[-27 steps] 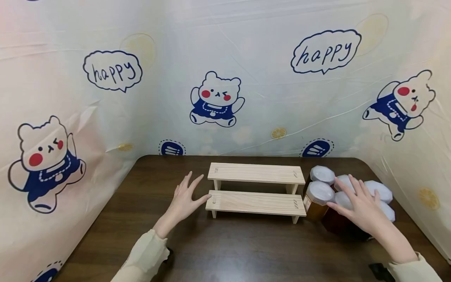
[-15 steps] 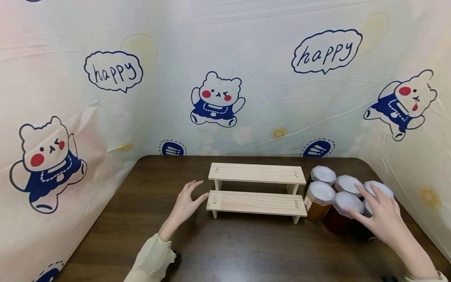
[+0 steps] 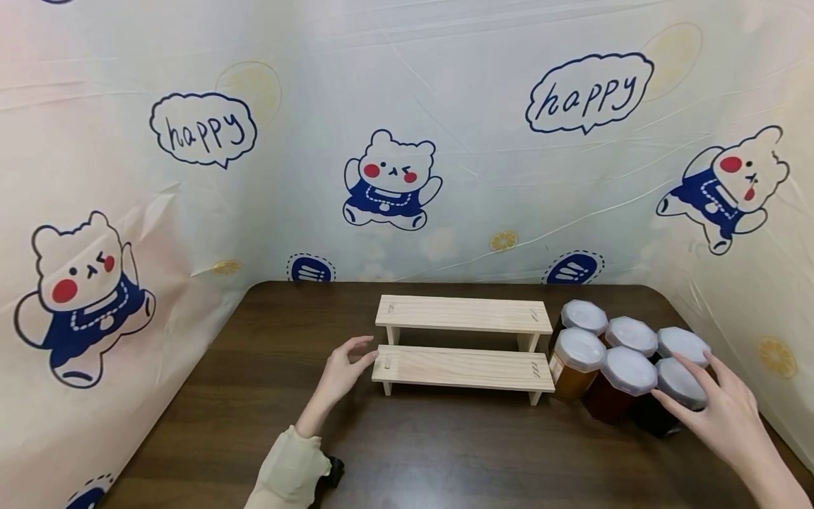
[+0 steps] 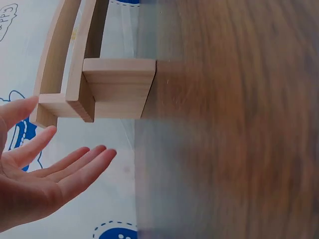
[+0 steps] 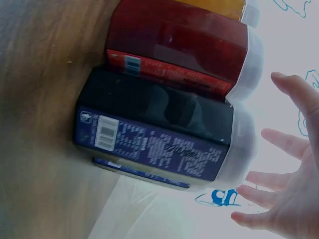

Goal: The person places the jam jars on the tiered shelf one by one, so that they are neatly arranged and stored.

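My left hand is beside the left end of a two-tier wooden shelf rack, fingers loosely bent and holding nothing. In the left wrist view its fingers are spread near the rack's end; whether a tip touches the wood I cannot tell. At the right, my right hand hovers at the front-right jar with a dark body and white lid. The right wrist view has this jar with a blue label, and the spread fingers of the hand apart from its lid.
Several white-lidded jars stand close together right of the rack, among them an amber one and a dark red one. The brown wooden table meets a printed cloth backdrop behind and at both sides.
My right hand has moved rightward and towards me, from over the middle jars to the front-right one. The left hand has lowered slightly, its fingers drawing closer together. The jars and rack stay put.
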A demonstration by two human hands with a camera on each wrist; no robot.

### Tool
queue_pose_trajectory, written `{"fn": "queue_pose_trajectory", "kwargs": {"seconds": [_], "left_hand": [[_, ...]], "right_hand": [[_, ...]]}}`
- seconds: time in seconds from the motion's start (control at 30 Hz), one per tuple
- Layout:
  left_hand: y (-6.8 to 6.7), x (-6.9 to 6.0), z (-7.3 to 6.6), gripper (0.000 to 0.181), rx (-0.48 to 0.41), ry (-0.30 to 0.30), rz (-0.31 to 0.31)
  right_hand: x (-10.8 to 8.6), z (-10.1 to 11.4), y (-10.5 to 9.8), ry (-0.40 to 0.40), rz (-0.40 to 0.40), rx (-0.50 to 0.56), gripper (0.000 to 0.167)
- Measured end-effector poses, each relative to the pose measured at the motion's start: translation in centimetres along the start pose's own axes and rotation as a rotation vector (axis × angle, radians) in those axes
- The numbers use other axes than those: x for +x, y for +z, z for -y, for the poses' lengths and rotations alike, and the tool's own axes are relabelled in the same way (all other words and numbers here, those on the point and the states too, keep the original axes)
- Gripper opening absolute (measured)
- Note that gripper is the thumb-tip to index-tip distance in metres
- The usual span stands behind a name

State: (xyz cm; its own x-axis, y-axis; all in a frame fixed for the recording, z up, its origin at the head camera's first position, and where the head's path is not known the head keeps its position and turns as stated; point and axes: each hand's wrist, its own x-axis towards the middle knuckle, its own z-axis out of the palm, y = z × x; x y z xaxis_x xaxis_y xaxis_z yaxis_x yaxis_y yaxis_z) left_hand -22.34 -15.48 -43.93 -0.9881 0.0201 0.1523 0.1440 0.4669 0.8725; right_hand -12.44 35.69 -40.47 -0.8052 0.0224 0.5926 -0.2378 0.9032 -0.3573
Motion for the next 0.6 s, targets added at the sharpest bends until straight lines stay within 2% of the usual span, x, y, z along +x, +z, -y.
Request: {"fn": "queue_pose_trajectory", "kwargs": {"seconds": [0.1,0.27,0.47,0.6], "left_hand": [[0.4,0.1,0.3,0.035,-0.072,-0.045,0.022],[0.8,0.3,0.6,0.036,-0.176,-0.088,0.051],[1.0,0.6,0.6,0.035,-0.173,-0.097,0.057],[1.1,0.6,0.5,0.036,-0.165,-0.093,0.055]], "right_hand": [[-0.4,-0.4,0.1,0.017,-0.007,0.027,0.058],[-0.9,-0.9,0.3,0.03,-0.031,0.067,0.055],[-1.4,-1.2,0.6,0.054,-0.08,0.074,0.049],[-1.7,-1.3,1.0,0.112,-0.067,0.045,0.049]]}}
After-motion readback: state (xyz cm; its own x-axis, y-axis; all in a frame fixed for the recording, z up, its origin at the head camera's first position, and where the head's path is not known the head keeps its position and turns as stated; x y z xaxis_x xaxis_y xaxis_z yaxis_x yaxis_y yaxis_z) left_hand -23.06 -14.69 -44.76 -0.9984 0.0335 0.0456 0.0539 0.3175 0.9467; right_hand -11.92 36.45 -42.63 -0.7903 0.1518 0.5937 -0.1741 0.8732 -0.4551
